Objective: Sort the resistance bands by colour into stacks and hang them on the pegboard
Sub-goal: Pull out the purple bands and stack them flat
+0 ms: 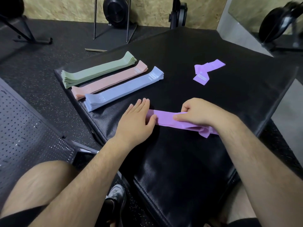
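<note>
Purple stack (pixel 164 117): lying crosswise on the near part of the black pad (pixel 180 161), between the two hands. Its right end is bunching up loosely under the right wrist.
Left hand (pixel 136 119): lying flat on the pad, fingers straight and together, pointing toward the far side. Its thumb side is touching the left end of the purple stack, and it is gripping nothing.
Right hand (pixel 196 113): gripping the purple stack from above, the thumb pressing on the near edge and the fingers curling over the far edge.
Loose purple bands (pixel 206 69): lying crumpled and overlapping at the far right of the pad, well apart from both hands and from the other stacks.
Green stack (pixel 98 69): lying diagonally at the far left of the pad, farthest of the three tidy stacks.
Pink stack (pixel 111 79): lying parallel to the green stack, just beside it on its near side.
Blue stack (pixel 123 89): lying parallel to the pink stack, just beside it and nearest of the three. It is near the left hand's fingertips but apart from them.
Pegboard (pixel 29 128): lying flat on the floor at the left, beside the pad.
</note>
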